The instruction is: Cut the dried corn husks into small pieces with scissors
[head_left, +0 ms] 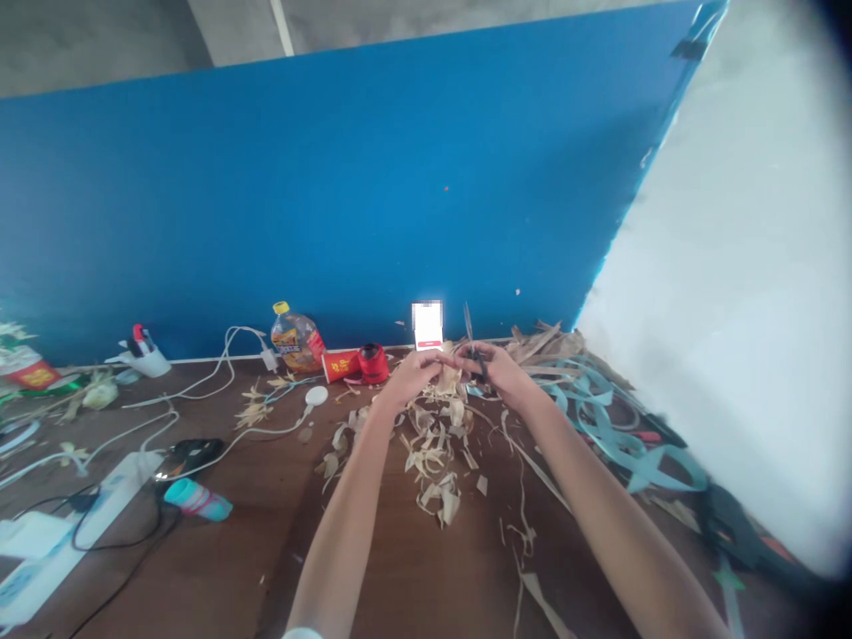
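Note:
Both my hands meet above a heap of pale, dried husk scraps (pixel 432 457) near the back of the brown table. My left hand (pixel 416 374) is closed, its fingers pinching a pale piece of dried husk (pixel 449 382) that hangs below the fingertips. Closed around a pair of dark-handled scissors is my right hand (pixel 499 368); the scissors (pixel 469 324) point their blades up, away from the husk. The fingertips of both hands come close together, and I cannot tell whether they touch. Just behind them a lit phone screen (pixel 428 321) leans upright.
On the left are a white power strip (pixel 113 497), cables, a turquoise roll (pixel 198 500) and a white pen cup (pixel 152 360). A plastic bottle (pixel 296 342) and red cup (pixel 341 365) lie near the blue partition (pixel 333 177). Light-blue ribbon (pixel 599 417) and a black glue gun (pixel 732 528) lie right.

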`<move>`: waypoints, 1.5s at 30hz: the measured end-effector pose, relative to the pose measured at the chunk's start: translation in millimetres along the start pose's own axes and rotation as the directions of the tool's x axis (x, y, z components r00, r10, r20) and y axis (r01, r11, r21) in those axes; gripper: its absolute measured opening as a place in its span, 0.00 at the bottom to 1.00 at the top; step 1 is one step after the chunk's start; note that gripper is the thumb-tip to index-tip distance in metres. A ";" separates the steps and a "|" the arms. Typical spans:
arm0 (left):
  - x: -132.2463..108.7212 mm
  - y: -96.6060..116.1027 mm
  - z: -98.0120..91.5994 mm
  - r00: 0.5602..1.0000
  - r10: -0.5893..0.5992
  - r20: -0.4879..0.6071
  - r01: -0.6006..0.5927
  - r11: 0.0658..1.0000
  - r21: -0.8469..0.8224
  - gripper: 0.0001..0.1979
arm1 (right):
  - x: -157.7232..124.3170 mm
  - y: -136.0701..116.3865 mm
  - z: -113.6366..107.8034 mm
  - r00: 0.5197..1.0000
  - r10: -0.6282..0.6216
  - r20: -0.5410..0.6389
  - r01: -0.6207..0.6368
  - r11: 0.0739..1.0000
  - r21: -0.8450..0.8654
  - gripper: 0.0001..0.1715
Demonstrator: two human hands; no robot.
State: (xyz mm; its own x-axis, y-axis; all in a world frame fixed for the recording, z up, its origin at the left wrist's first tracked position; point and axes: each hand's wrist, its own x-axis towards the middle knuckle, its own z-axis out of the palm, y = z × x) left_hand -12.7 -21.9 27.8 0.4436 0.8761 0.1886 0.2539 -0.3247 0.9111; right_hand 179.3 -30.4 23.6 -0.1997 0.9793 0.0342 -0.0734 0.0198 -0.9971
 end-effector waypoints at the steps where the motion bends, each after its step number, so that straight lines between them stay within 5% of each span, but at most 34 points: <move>1: 0.2 0.1 0.0 1.000 -0.015 0.002 0.015 1.000 -0.002 0.14 | 0.4 0.4 -1.1 1.000 0.002 -0.001 -0.002 1.000 -0.013 0.26; 7: 0.4 3.8 2.1 0.993 -0.115 0.029 0.118 0.986 -0.115 0.15 | 2.4 3.4 -3.2 0.997 -0.036 -0.075 0.029 0.996 -0.087 0.28; 13: -1.0 -1.4 6.5 0.992 -0.118 -0.037 0.113 0.987 -0.110 0.21 | 2.9 4.7 0.5 0.993 -0.084 -0.087 0.073 0.990 -0.122 0.24; 26: 2.6 -8.0 8.9 0.988 -0.146 -0.040 0.133 0.965 -0.227 0.17 | 5.5 7.3 -0.6 0.990 -0.087 -0.109 0.066 0.981 -0.182 0.26; 34: 5.8 -13.1 11.6 0.969 -0.238 -0.067 0.172 0.844 -0.507 0.19 | -1.5 -7.3 3.1 0.986 -0.146 -0.081 0.132 0.978 -0.161 0.26; 45: 6.3 -9.3 21.2 0.959 -0.283 0.034 0.253 0.790 -0.559 0.16 | 9.6 11.0 -2.8 0.979 -0.172 -0.105 0.128 0.933 -0.337 0.26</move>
State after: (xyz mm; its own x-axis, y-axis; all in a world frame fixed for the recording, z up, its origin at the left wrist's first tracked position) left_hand 5.9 -20.9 12.7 0.3829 0.9195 -0.0893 -0.1672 0.1641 0.9722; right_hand 179.3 -20.2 12.8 -0.0806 0.9768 0.1983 0.2354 0.2120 -0.9485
